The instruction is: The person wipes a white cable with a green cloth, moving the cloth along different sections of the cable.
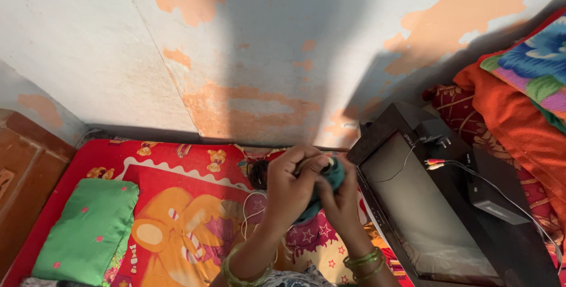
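Small teal fabric bundle (331, 182) clasped between left hand (293, 185) and right hand (341, 201), both curled closed around it; sitting above red cartoon-print bedsheet (171, 204), just left of black flat television (436, 216).

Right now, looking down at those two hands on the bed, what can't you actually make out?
- Teal object, head view: mostly wrapped by the left hand and right hand, so its kind is unclear.
- Dark bundle: half behind the left hand; too small to identify.
- Television: lying flat, lower corner cut off by the bottom edge.
- Green pillow: bottom cropped by the frame.
- White cord: its ends vanish under the arms.
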